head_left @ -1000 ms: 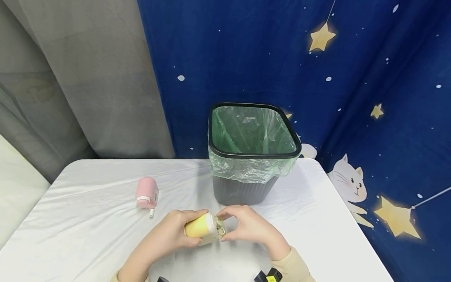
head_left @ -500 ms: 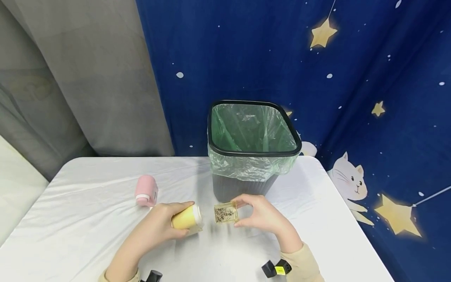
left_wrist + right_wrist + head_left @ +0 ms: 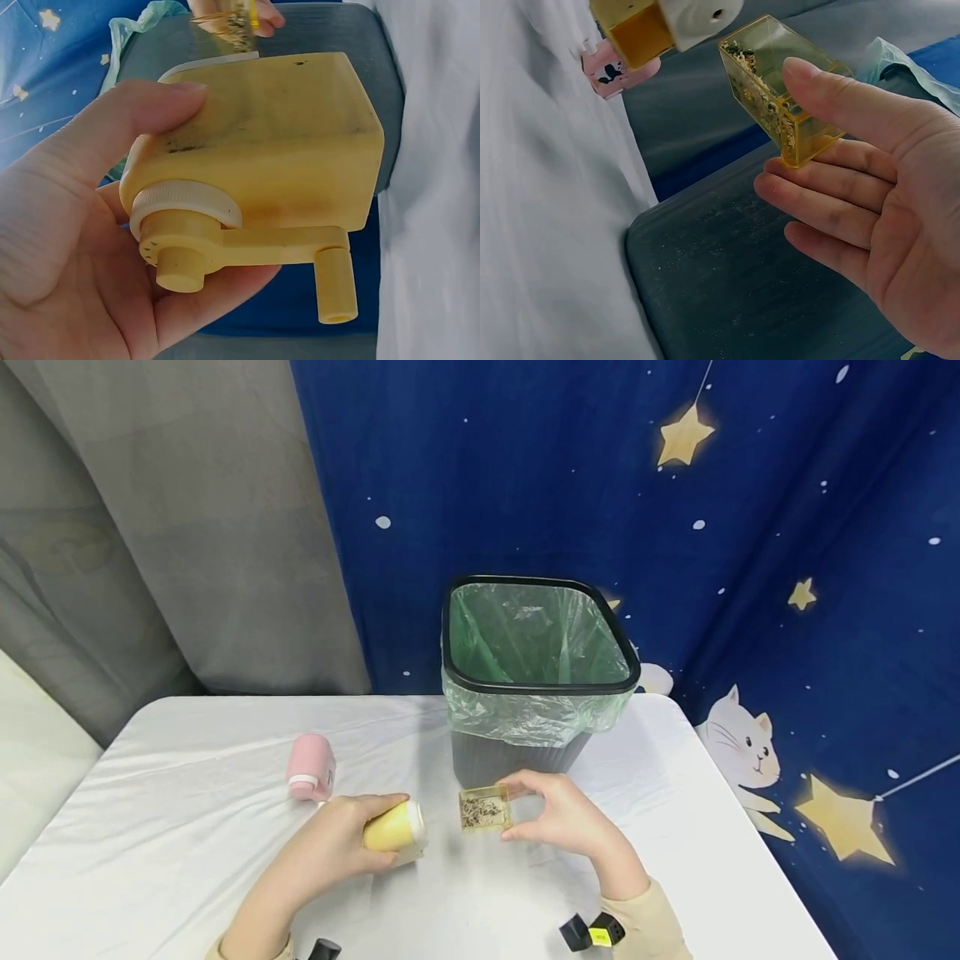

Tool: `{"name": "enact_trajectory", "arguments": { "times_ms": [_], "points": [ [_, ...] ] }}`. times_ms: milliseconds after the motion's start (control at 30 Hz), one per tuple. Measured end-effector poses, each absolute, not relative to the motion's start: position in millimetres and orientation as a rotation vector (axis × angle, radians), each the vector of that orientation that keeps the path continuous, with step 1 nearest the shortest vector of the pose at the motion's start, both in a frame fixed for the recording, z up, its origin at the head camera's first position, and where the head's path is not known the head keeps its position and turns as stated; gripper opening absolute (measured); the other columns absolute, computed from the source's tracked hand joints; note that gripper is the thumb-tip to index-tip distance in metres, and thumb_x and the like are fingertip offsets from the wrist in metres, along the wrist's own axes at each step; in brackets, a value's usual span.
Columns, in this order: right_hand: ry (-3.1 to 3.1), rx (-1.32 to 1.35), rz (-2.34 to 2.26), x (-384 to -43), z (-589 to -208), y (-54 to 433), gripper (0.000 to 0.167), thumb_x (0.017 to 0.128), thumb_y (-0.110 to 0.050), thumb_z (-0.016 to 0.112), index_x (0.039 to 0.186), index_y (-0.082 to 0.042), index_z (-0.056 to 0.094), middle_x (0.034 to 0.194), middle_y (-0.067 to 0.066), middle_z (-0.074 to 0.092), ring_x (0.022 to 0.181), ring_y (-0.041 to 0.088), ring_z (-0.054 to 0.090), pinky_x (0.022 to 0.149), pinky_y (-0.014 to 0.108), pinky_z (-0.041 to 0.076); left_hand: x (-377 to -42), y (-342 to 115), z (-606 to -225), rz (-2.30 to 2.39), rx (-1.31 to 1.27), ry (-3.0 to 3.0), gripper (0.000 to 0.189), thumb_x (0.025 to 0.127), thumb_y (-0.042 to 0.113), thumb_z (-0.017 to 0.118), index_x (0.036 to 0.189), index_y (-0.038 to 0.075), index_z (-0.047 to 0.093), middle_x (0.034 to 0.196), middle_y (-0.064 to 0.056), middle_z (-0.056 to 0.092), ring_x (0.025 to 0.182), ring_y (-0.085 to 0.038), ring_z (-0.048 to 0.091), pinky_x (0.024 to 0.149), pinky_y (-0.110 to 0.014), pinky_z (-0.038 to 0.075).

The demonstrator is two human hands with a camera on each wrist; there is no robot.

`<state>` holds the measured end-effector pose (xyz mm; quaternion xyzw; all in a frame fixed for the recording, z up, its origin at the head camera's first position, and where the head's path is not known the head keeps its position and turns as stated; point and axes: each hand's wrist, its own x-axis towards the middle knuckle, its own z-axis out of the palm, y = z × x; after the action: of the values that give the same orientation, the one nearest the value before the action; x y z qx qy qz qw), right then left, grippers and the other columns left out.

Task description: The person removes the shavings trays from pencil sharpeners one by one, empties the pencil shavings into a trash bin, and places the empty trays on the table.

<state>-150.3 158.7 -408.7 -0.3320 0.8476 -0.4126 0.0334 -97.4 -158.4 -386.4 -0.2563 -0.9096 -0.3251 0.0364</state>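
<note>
My left hand [image 3: 341, 839] grips a yellow crank pencil sharpener [image 3: 392, 829] tilted on its side, low over the table. Its crank handle [image 3: 335, 281] and ridged white ring show in the left wrist view. Between thumb and fingers my right hand [image 3: 558, 814] pinches the sharpener's clear yellow shavings drawer [image 3: 483, 808], which holds dark and pale pencil shavings [image 3: 761, 86]. A gap separates the drawer from the sharpener body. Both hands are in front of the waste bin [image 3: 517, 764], the drawer just below its front wall in the head view.
Over the bin's black rim [image 3: 543, 687] hangs a green plastic liner [image 3: 525, 718]. A pink sharpener [image 3: 312, 766] stands left on the white-covered table [image 3: 195, 827]. Behind the table hang a grey curtain [image 3: 247, 568] and a blue starry curtain [image 3: 525, 468].
The drawer has come out of the yellow sharpener in my right hand, moving right and slightly up. My left hand has shifted left with the sharpener body. The last half second brings little movement.
</note>
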Motion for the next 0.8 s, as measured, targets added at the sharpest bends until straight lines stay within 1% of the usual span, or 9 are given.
{"name": "enact_trajectory", "arguments": {
  "times_ms": [133,233,367,467,600,800],
  "points": [
    [2.584,-1.023,-1.294,-149.9,-406.7,158.1,0.057,0.069,-0.025,0.087,0.119,-0.011,0.063,0.108,-0.005,0.067,0.099,0.013,0.063,0.088,0.041,0.05,-99.5,-160.3,-392.1,-0.895,-0.767,-2.843,0.056,0.063,0.019,0.083,0.116,0.008,0.068,0.101,0.004,0.069,0.079,-0.005,0.056,0.07,-0.031,0.049],
    [2.584,-1.029,-1.3,-149.7,-405.2,158.2,0.057,0.068,-0.025,0.087,0.118,-0.012,0.064,0.107,-0.006,0.067,0.098,0.012,0.063,0.088,0.041,0.05,-101.2,-160.9,-398.3,-0.833,-0.75,-2.888,0.057,0.062,0.021,0.083,0.116,0.009,0.068,0.099,0.005,0.069,0.078,-0.005,0.056,0.069,-0.03,0.049],
    [2.595,-1.035,-1.288,-149.2,-402.4,158.5,0.056,0.068,-0.025,0.087,0.118,-0.013,0.064,0.107,-0.008,0.066,0.098,0.011,0.062,0.087,0.038,0.05,-101.8,-161.4,-404.7,-0.787,-0.708,-2.92,0.056,0.06,0.021,0.083,0.114,0.01,0.069,0.097,0.006,0.068,0.074,-0.005,0.054,0.066,-0.029,0.047],
    [2.599,-1.031,-1.282,-148.8,-400.5,158.2,0.056,0.068,-0.024,0.088,0.118,-0.013,0.064,0.106,-0.009,0.066,0.097,0.011,0.061,0.087,0.039,0.05,-101.7,-163.2,-407.7,-0.773,-0.706,-2.918,0.056,0.06,0.02,0.082,0.113,0.01,0.069,0.095,0.007,0.068,0.072,-0.005,0.052,0.063,-0.028,0.046],
    [2.596,-1.029,-1.288,-147.9,-399.9,158.1,0.057,0.068,-0.024,0.087,0.119,-0.012,0.064,0.106,-0.008,0.066,0.098,0.011,0.061,0.087,0.044,0.05,-101.7,-166.4,-412.6,-0.742,-0.744,-2.909,0.055,0.059,0.02,0.082,0.111,0.01,0.069,0.092,0.007,0.067,0.069,-0.005,0.052,0.06,-0.028,0.045],
    [2.592,-1.029,-1.289,-145.1,-397.6,158.3,0.058,0.069,-0.025,0.087,0.12,-0.011,0.063,0.108,-0.007,0.066,0.099,0.012,0.061,0.087,0.044,0.05,-98.9,-167.9,-420.1,-0.706,-0.749,-2.911,0.052,0.06,0.023,0.084,0.109,0.011,0.068,0.09,0.008,0.066,0.068,-0.005,0.052,0.058,-0.028,0.044]
  ]
}}
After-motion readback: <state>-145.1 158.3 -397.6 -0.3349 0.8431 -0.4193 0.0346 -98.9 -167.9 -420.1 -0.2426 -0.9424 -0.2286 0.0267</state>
